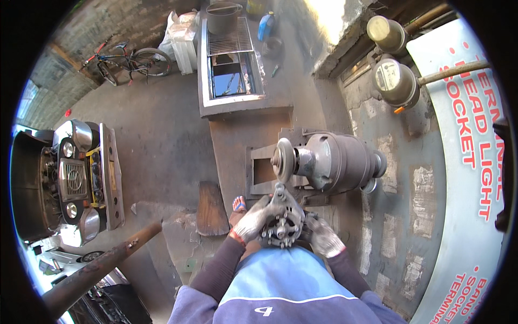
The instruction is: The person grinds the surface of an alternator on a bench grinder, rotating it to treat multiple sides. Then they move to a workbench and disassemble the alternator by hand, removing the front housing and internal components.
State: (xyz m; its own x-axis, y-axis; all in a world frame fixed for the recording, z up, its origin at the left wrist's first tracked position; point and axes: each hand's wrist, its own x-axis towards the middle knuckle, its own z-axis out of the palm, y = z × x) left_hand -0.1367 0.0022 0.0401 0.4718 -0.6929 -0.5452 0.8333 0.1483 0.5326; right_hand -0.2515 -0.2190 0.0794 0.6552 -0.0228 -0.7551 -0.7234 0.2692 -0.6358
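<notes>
Both of my hands wear pale work gloves and grip a grey metal housing (281,229), which looks like an alternator's end cover with slots and a round centre. My left hand (254,221) is closed round its left side. My right hand (325,237) holds its right side, the fingertips partly hidden behind it. The housing's upper lug points at a round grinding or buffing wheel (284,160) just beyond; whether they touch I cannot tell. That wheel sits on the shaft of a large dusty motor (341,162).
A wooden board (211,208) lies left of my bare foot. Beyond stands a bench (245,108) with a grille, a pot (223,19) and a blue bottle (265,26). A rusty pole (108,264) crosses lower left. A vehicle front (73,181), bicycle (129,60) and large sign (458,178) stand around.
</notes>
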